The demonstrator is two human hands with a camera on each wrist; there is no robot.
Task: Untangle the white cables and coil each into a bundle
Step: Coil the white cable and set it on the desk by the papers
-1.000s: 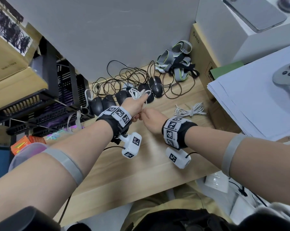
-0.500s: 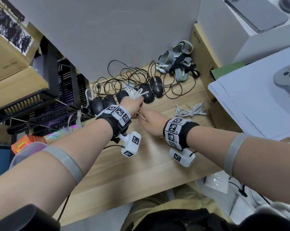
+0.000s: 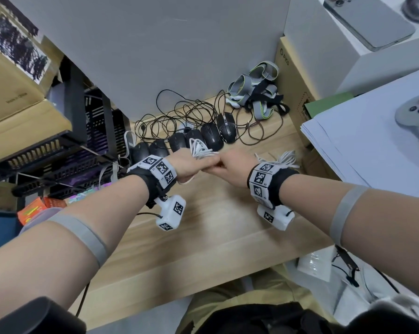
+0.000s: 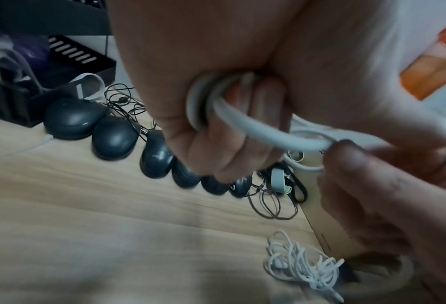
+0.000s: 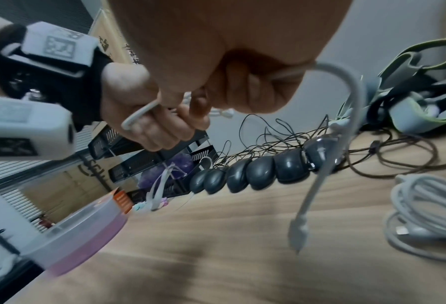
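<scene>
Up above the wooden worktop (image 3: 203,227), the left hand (image 3: 191,165) is clenched around a coil of white cable (image 3: 200,150), its loops poking out of the fist while the fingers (image 4: 245,131) hide most of the bundle. Touching it, the right hand (image 3: 235,168) pinches the same cable's free end, whose plug (image 5: 298,232) dangles blurred in the right wrist view. Beside the right wrist a second white cable bundle (image 4: 305,267) lies on the worktop, partly hidden in the head view, before a row of black computer mice (image 3: 191,138).
</scene>
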